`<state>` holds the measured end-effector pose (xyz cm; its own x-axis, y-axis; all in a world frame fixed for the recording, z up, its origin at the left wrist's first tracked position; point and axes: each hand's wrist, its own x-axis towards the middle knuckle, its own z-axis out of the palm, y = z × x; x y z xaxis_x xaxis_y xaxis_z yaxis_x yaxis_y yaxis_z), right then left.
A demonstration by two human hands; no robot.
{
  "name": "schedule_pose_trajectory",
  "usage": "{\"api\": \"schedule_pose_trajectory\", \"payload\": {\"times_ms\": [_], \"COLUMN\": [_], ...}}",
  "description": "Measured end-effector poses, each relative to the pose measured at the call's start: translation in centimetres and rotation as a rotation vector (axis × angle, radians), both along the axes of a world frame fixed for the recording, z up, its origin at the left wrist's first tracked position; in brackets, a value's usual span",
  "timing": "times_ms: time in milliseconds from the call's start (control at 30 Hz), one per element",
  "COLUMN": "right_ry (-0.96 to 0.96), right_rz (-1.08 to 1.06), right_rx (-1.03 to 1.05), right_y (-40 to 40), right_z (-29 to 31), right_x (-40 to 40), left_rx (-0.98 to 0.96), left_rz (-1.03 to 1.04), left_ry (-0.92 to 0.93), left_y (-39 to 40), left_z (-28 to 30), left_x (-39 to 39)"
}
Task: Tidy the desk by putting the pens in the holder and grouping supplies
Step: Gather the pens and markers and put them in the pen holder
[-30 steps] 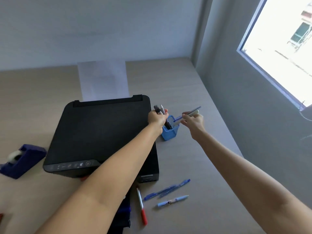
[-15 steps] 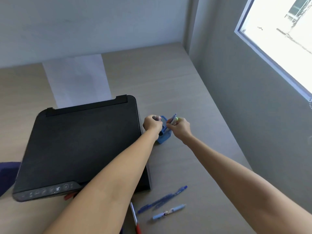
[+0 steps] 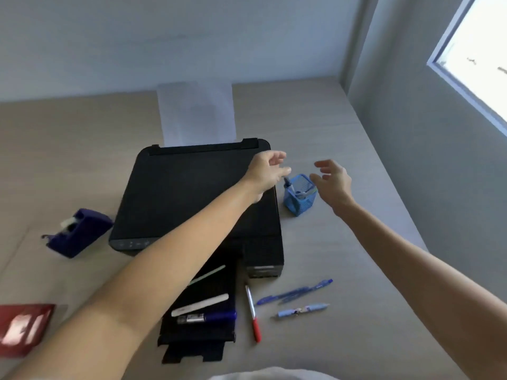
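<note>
The blue mesh holder point(image 3: 300, 194) is taken as the landmark; it stands upright on the desk point(image 3: 329, 127), just right of the black printer point(image 3: 192, 193), and a few pens point(image 3: 297, 191) are seen leaning inside it, their tips resting against its rim. The left hand point(image 3: 267, 171) is held above and just left of the holder, over the printer's right edge, fingers loosely spread and nothing pinched; the right hand point(image 3: 333, 179) is held just right of the holder, palm turned inward, fingers likewise spread and empty. Both hands are judged to be placed either side of the holder because a deposit has been completed there. Nearer the person than the holder, three pens are left on the desk: a red-capped pen point(image 3: 252, 314), a dark blue pen point(image 3: 295, 292) and a light blue pen point(image 3: 303, 309), laid close together but apart from one another; further pens and markers point(image 3: 203, 311) are seen lying on the printer's extended black tray point(image 3: 197, 319). Well to the left of the holder, beyond the printer, a dark blue tape dispenser point(image 3: 79, 233) is set on the desk; a red item point(image 3: 23, 329) is partly seen at the near left edge, its nature not determinable. The task is judged to be partly done; the loose pens are yet to be collected.
</note>
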<state>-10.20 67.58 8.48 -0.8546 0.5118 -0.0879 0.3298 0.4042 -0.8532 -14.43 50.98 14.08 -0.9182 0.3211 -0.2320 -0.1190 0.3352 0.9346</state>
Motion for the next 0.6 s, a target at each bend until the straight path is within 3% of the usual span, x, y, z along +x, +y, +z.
{"api": "schedule_pose_trajectory", "payload": {"times_ms": [133,267,367,500,600], "right_ry": [0.166,0.401,0.531,0.415,0.233], "right_rz": [0.053,0.174,0.443,0.855,1.010], "right_rx": [0.015,0.165,0.326,0.400,0.517], "right_y": [-4.7,-11.2,-16.2,-20.6,-22.9], "right_z": [3.1,4.5,3.4,-1.3,-4.6], "right_x": [2.6,6.9,10.6,12.8,12.7], "left_rx": [0.082,-0.074,-0.286,-0.689,-0.865], "left_rz": [-0.124,-0.159,-0.153,-0.095,-0.132], "left_ry": [-0.073,-0.133,-0.176,-0.104,0.151], "left_y": [-11.5,-23.0,-28.7,-31.2,-30.9], "left_z": [4.5,4.6,0.7,-8.4,-13.3], "left_x": [3.4,7.5,10.9,13.0,12.9]}}
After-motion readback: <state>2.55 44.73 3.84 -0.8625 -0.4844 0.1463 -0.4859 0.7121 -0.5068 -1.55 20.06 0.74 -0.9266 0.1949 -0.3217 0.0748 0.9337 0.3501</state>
